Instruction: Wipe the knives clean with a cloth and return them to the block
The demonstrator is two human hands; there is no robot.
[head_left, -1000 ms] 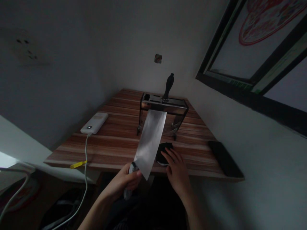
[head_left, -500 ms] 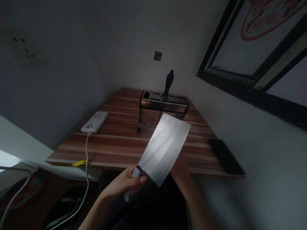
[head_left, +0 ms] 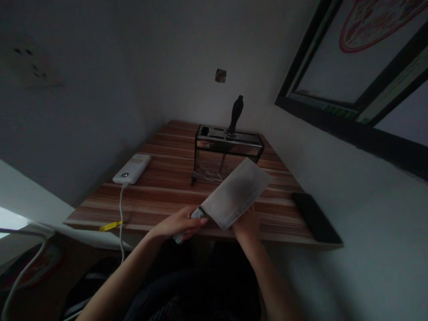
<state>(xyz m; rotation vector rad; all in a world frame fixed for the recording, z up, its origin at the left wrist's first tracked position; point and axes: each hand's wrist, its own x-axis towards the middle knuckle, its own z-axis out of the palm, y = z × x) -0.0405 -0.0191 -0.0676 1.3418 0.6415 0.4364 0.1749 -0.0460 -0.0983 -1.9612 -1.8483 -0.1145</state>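
Observation:
My left hand (head_left: 183, 223) is closed round the grey handle of a cleaver (head_left: 239, 191). Its broad metal blade points away and to the right, tilted above the front of the wooden table (head_left: 157, 178). Behind the blade's lower right side is my right hand (head_left: 246, 225); the blade covers its fingers, so whether they grip or touch the metal is hidden. Beyond the blade stands a knife rack (head_left: 230, 137) with a slotted metal top and clear sides. A black-handled tool (head_left: 236, 113) sticks upright out of one slot.
A white power bank (head_left: 133, 168) lies at the table's left, a cable (head_left: 121, 209) with a yellow tag (head_left: 110, 226) running over the front edge. At the right edge lies a black phone (head_left: 316, 218). Walls close in the table, with a dark-framed window (head_left: 334, 76) at the right.
The cleaver and both hands have moved up and farther over the table. The blade has turned more to the right, and its bright face now looks dull grey.

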